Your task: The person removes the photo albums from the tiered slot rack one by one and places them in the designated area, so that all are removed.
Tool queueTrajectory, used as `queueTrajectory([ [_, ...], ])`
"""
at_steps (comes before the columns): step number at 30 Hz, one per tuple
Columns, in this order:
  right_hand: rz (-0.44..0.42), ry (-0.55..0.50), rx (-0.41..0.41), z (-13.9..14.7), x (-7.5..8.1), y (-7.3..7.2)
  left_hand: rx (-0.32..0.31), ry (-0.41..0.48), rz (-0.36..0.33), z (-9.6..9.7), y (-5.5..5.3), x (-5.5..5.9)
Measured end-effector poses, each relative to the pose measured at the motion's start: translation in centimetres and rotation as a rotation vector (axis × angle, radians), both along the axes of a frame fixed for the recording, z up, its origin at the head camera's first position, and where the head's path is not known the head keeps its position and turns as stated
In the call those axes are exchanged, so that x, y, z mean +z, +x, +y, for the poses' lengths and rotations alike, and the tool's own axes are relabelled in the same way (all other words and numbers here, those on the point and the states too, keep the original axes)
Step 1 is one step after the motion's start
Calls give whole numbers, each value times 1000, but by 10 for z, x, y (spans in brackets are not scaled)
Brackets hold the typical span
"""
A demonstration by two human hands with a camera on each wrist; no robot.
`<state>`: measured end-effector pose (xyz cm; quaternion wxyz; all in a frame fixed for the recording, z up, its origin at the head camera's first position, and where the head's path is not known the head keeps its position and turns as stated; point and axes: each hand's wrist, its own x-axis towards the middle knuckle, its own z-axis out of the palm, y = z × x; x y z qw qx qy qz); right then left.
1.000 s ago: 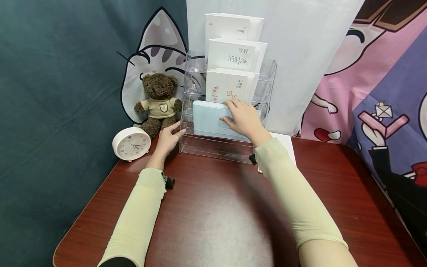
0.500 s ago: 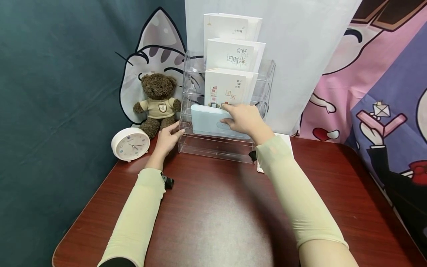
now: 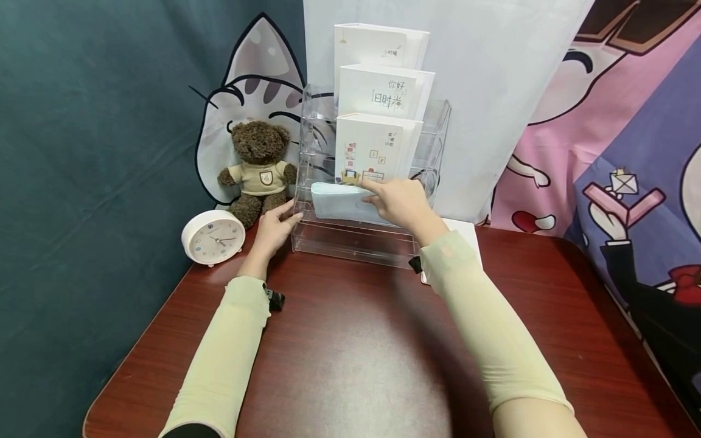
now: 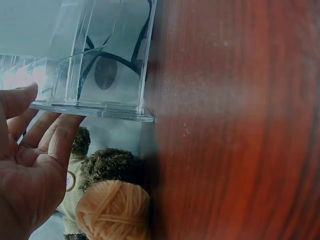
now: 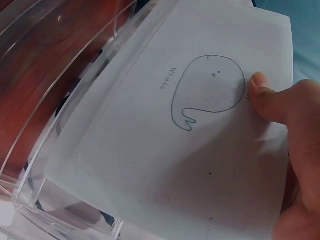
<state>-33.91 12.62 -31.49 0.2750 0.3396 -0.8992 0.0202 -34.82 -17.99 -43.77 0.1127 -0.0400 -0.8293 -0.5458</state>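
My right hand (image 3: 403, 202) pinches the upper right part of a light-blue book (image 3: 335, 204), thumb on the front cover and fingers behind it. The book stands in the lower front of a clear tiered rack (image 3: 356, 250), its top tipped forward. In the right wrist view, the cover of this book (image 5: 150, 145) bears a line-drawn whale and the word "Whale". My left hand (image 3: 274, 231) holds the rack's left side panel; in the left wrist view the thumb and fingers of that hand (image 4: 42, 170) lie on either side of the clear edge.
Three white books stand in the tiers behind, the front one (image 3: 372, 146) nearest. Left of the rack are a brown teddy bear (image 3: 260, 158) and a white clock (image 3: 215, 238). An orange yarn ball (image 4: 114, 210) shows beside the rack. A white flat item (image 3: 465, 234) lies right.
The top of the light-blue book has tipped down and forward in my right hand, uncovering more of the white book behind. My left hand stays on the rack's side.
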Motion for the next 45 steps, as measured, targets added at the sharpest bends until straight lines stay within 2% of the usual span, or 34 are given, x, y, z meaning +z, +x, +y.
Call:
queueTrajectory([
  [9,104,-75,30,4,-1,3,-8,6,6,2,0,0],
  [16,140,-110,48,4,2,7,-4,4,-9,2,1,0],
  [23,223,-225,75,6,12,15,-12,16,-26,1,2,2],
  [28,220,-355,81,15,19,27,-15,24,-24,0,1,2],
  [34,224,-540,70,41,23,43,-4,17,-17,1,1,2],
  [41,236,-748,-42,77,18,64,15,9,-27,-1,0,0],
  [45,230,-878,-95,100,12,75,5,5,-28,0,1,0],
])
